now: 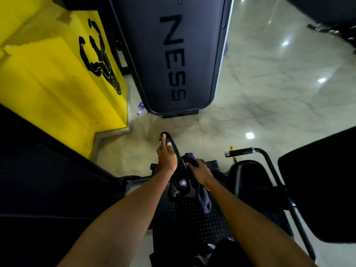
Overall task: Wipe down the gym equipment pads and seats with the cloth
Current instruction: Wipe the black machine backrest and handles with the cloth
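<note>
A narrow black pad [172, 144] stands edge-on in the middle of the view, above a studded black footplate [185, 216]. My left hand [166, 156] lies flat against the pad's left face with its fingers straight, reaching up to the top. My right hand [199, 172] grips a dark purple-grey cloth [204, 197] against the pad's right side; part of the cloth hangs below my wrist and a purple fold shows above my fingers. A black seat [250, 178] sits to the right of my hands.
A tall dark machine shroud [173, 54] lettered "NESS" stands ahead. A yellow wall [57, 74] is at left, with a small plastic bottle [140, 108] on the floor beside it. A black handle bar [242, 151] and a large dark panel [317, 189] are at right. Glossy marble floor [269, 83] surrounds them.
</note>
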